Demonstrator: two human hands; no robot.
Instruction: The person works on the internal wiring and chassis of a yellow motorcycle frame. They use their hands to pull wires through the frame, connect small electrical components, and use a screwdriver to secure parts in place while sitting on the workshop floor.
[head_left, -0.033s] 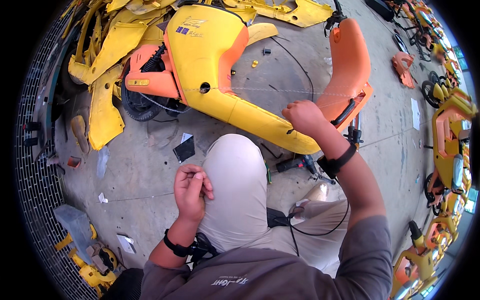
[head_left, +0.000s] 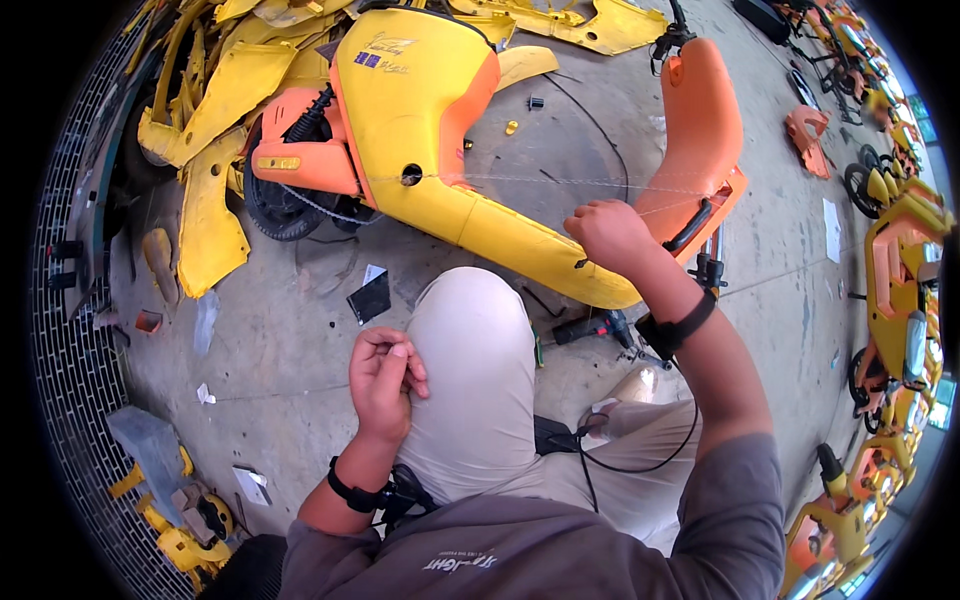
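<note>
From my remote seat I see the right hand (head_left: 610, 238) at the near right end of the yellow beam (head_left: 500, 235), the low middle part of a yellow-and-orange scooter (head_left: 400, 100). In this view the knuckles overlap the beam's upper edge; I cannot tell whether skin meets plastic. The beam lies mostly to the left of those fingers, its long axis slanting from far left to near right. The right hand is clearly the nearer one. Its fingers are curled in, back of the hand toward me, so I cannot tell whether anything is pinched inside.

The left hand (head_left: 385, 382) is well apart from the scooter, beside the raised knee (head_left: 472, 310), thumb and fingertips drawn together; I see nothing between them. That knee stands between the left hand and the beam's right end, so a straight line from one to the other crosses the leg.

A thin pale strand (head_left: 560, 179) stretches left to right on the far side of the right hand, toward the orange front panel (head_left: 700, 110). A power tool (head_left: 590, 328) lies on the floor just nearer than the beam's right end. Far left, yellow panels (head_left: 225, 100) are heaped; more scooters (head_left: 900, 290) line the right edge.
</note>
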